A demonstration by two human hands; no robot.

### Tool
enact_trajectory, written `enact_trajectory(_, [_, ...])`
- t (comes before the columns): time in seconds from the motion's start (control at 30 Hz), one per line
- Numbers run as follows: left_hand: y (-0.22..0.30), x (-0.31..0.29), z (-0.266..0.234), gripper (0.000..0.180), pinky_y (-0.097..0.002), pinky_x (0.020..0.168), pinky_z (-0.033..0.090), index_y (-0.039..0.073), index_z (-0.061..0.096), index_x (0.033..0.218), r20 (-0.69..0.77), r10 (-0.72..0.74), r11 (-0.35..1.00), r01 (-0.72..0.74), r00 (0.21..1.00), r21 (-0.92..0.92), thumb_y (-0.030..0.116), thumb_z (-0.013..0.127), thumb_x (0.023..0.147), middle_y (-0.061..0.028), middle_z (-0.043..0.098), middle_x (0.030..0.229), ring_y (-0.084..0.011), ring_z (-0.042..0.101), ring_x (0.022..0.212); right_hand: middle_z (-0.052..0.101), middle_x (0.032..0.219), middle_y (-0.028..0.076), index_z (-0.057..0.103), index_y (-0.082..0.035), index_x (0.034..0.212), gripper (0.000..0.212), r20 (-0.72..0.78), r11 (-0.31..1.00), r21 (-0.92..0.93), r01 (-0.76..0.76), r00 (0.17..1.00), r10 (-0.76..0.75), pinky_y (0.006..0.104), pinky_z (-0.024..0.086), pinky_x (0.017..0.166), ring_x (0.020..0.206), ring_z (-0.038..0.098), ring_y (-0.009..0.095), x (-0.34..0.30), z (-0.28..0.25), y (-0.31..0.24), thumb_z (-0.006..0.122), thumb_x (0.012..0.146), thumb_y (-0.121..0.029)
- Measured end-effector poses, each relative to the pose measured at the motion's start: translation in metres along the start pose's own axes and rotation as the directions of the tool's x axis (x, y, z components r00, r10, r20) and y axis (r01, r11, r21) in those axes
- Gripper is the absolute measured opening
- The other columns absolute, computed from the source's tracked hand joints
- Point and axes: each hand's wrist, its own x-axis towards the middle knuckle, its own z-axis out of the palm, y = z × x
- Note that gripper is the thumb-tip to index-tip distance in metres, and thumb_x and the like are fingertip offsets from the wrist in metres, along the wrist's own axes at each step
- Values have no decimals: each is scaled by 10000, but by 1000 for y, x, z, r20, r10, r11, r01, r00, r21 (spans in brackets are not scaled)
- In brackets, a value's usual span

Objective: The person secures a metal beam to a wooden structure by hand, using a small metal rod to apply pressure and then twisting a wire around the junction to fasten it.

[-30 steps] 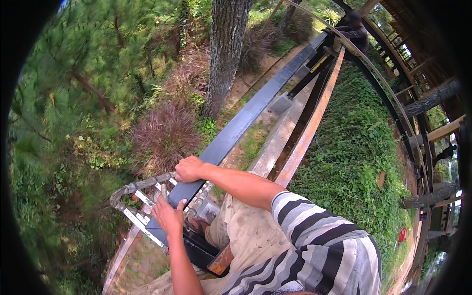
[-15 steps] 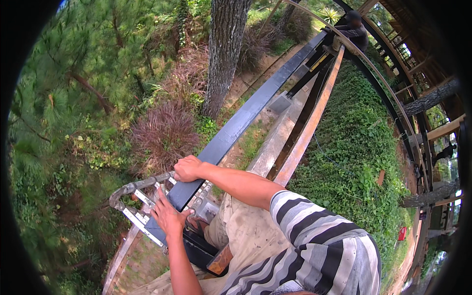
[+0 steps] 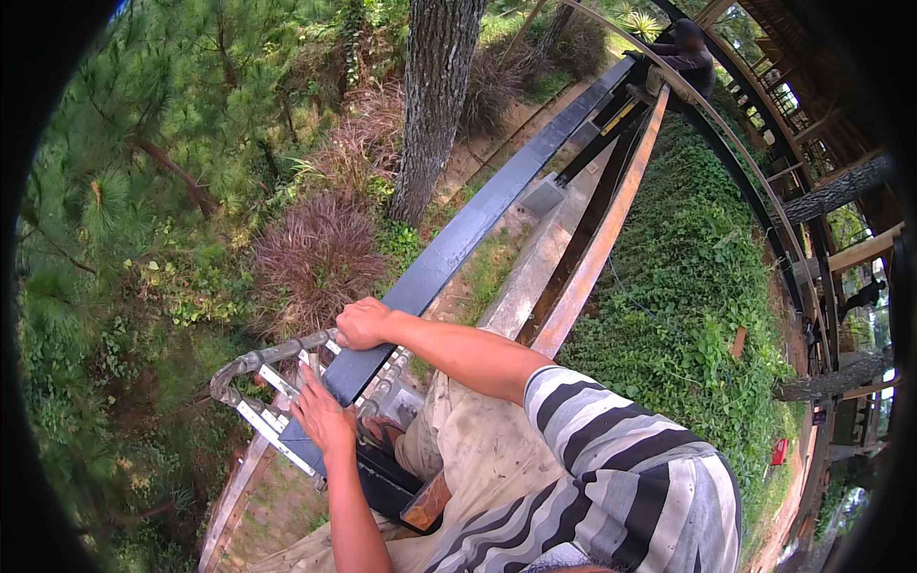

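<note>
A long dark-painted metal beam (image 3: 458, 239) runs from my hands to the far upper right. At the left edge of its near part, my right hand (image 3: 363, 323) is closed in a fist; whatever lies inside the fingers is hidden. My left hand (image 3: 325, 415) rests at the beam's near end with its fingers stretched out and apart. Near those fingertips stands a small pale metal piece (image 3: 313, 362). Around the left side of this end bends a grey pipe frame (image 3: 250, 363) with flat pale bars (image 3: 272, 437) across it.
A rusty beam (image 3: 611, 229) slants away to the right of the dark one. Another person (image 3: 690, 62) is at the far end of the beams. A tree trunk (image 3: 435, 115) rises beyond the dark beam's left side; leafy plants (image 3: 688, 286) cover the slope at right.
The view has shifted very slightly. My right hand sits a touch higher in the picture, still closed, and my left hand keeps its place with fingers stretched.
</note>
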Motion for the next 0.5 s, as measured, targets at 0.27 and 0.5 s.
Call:
enact_trajectory(0.27, [-8,3,4,1179,-487,1221,319,19,293,1582,-91,12,1000,-13,996,-11,207,953,622,-141,604,1258,-328,569,1242,750,973,254,767,11,932,421,41,1000,-21,-14,999,15,505,542,944,993,729,406,8,-15,-6,569,911,-360])
enact_trajectory(0.5, [-15,4,8,1066,-476,1220,326,-6,335,1547,-91,80,992,-89,993,-92,173,896,658,-156,587,1225,-340,551,1239,726,1106,277,761,17,992,479,97,985,-95,-141,984,150,526,533,965,1046,706,426,5,-13,-10,555,962,-414])
